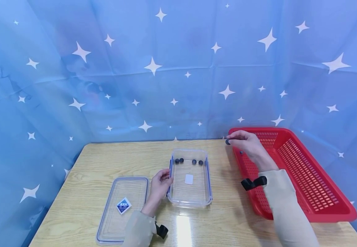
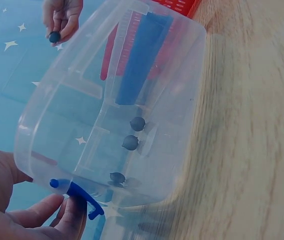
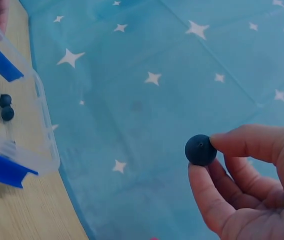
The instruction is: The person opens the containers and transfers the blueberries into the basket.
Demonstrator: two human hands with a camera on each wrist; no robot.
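Observation:
My right hand (image 1: 250, 147) pinches a small dark blue ball (image 3: 200, 150) between thumb and fingertips, raised beside the far left corner of the red basket (image 1: 303, 154). A tiny dimple marks the ball's surface. My left hand (image 1: 159, 185) grips the left side of a clear plastic box (image 1: 181, 193), its fingers by a blue clasp (image 2: 76, 192). Several similar dark balls (image 1: 194, 162) lie inside the box toward its far end. A white label (image 1: 189, 179) shows on the box's bottom.
A clear lid (image 1: 135, 187) with a blue seal and a diamond-shaped sticker (image 1: 123, 206) lies left of the box. The basket stands at the right of the wooden table (image 1: 88, 168). Behind the table hangs a blue star-patterned curtain (image 1: 190, 103).

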